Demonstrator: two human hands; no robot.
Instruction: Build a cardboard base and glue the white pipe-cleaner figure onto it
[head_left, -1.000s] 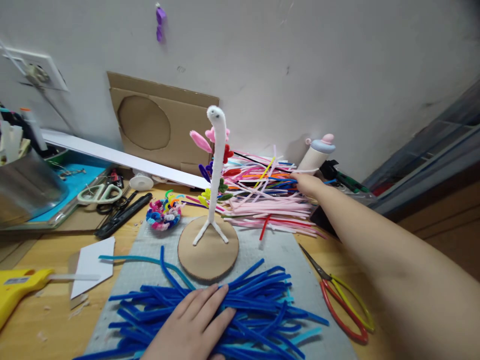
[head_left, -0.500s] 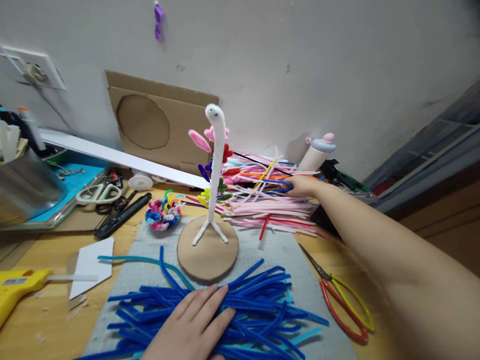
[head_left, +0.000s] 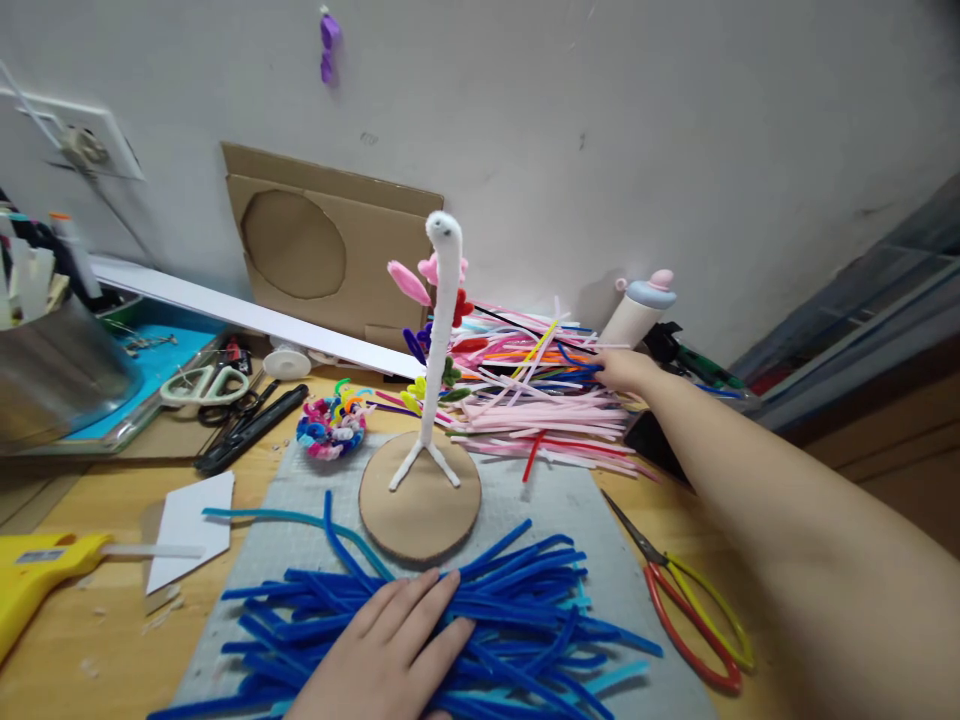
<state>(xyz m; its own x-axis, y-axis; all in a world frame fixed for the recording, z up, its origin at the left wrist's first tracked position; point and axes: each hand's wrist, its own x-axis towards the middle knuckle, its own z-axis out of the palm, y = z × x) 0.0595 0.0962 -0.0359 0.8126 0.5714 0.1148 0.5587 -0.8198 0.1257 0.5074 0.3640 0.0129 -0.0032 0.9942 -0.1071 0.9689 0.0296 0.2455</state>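
Note:
My left hand [head_left: 390, 645] lies flat, fingers slightly apart, on a loose heap of dark blue pipe cleaners [head_left: 517, 600] with a few lighter blue ones among them. Stretched out to the far right, my right hand [head_left: 624, 370] has its fingers closed at the end of blue pipe cleaners [head_left: 579, 362] in a mixed, mostly pink pile [head_left: 540, 412]. Its fingertips are partly hidden. Between the hands stands a white wrapped stem [head_left: 444, 330] with a forked foot on a round cardboard base [head_left: 420, 515]. Small pink, red, purple, yellow and green fuzzy shapes show behind the stem.
Scissors with red and yellow handles [head_left: 694, 610] lie at the right on the wooden table. A yellow glue gun [head_left: 52, 575] and white card [head_left: 191, 530] are at the left. Behind are a bowl of colourful clippings [head_left: 331, 425], cutters, a metal pot [head_left: 67, 370], cardboard [head_left: 300, 240] and a bottle [head_left: 637, 310].
The view has shifted slightly, moving everything a little to the right. Around my right hand, the blue pipe cleaners have moved, and a blue strand now shows beyond the wrist. My left hand stays put.

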